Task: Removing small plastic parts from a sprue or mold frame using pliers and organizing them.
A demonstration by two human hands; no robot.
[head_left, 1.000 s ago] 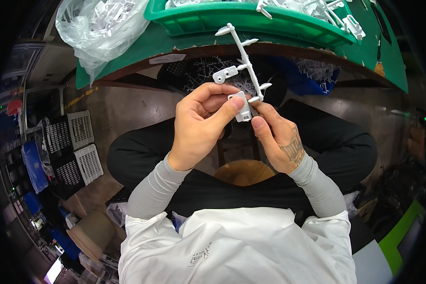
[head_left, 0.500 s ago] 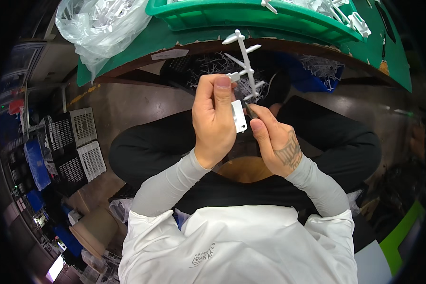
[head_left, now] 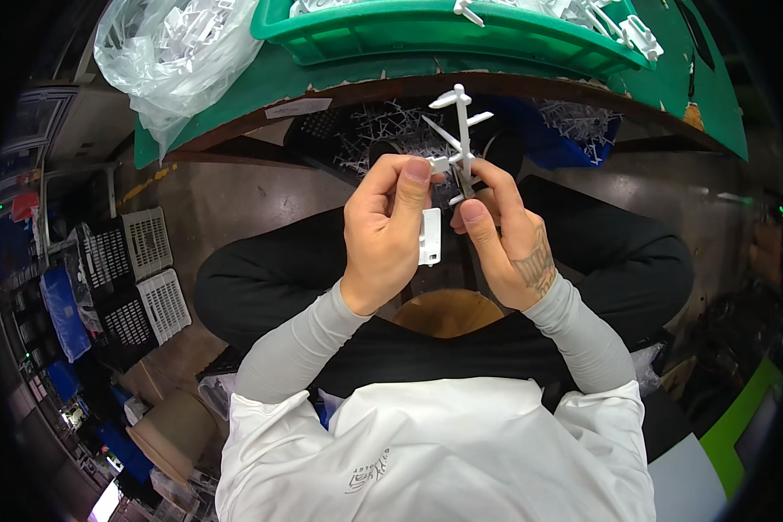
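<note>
My left hand point(head_left: 381, 233) is closed, its thumb and fingers pinching a white moulded plastic part beside a branched white sprue point(head_left: 464, 126). The sprue rises above both hands, with short pointed arms sticking out sideways. A flat white rectangular plastic piece point(head_left: 431, 239) with a small square hole shows along the inner side of my left palm. My right hand point(head_left: 509, 248) is closed around a slim dark metal tool point(head_left: 466, 187), whose tip lies against the lower end of the sprue. The fingers hide most of the tool, so its exact kind does not show.
Ahead, a green table point(head_left: 226, 117) bears a green plastic bin point(head_left: 444, 36) of white parts and a clear plastic bag point(head_left: 161, 78) of more parts. White sprue scraps point(head_left: 378, 130) lie below, with a blue container point(head_left: 574, 139) at right. Plastic crates point(head_left: 148, 239) stand left.
My right hand has moved up, bringing the tool to the sprue's lower end. The sprue and white piece sit slightly lower, and the sprue is more upright.
</note>
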